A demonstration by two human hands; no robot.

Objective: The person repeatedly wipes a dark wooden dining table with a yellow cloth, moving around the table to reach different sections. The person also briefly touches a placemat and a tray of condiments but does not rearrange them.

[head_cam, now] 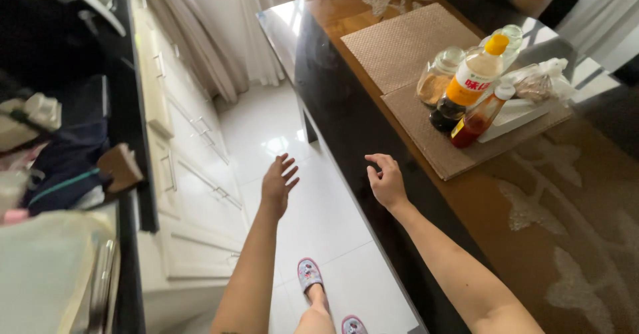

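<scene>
Both hands empty, nothing picked up yet. Left hand (277,182) raised over the white tiled floor (313,214), fingers spread open, touching nothing. Right hand (385,181) held over the dark glossy edge of the counter (346,121), fingers loosely curled and apart, gripping nothing; contact with the counter edge hard to tell from this angle, probably none. Nearest things well ahead of the right hand, untouched: woven mat (426,134) carrying a tall sauce bottle with yellow cap (466,84), a small red sauce bottle (478,121), a glass jar (439,74) and a white tray (526,111). Bottles upright, caps on. White drawers (193,167) to the left, shut. Judged: reach at most just begun, all handling left to do
</scene>
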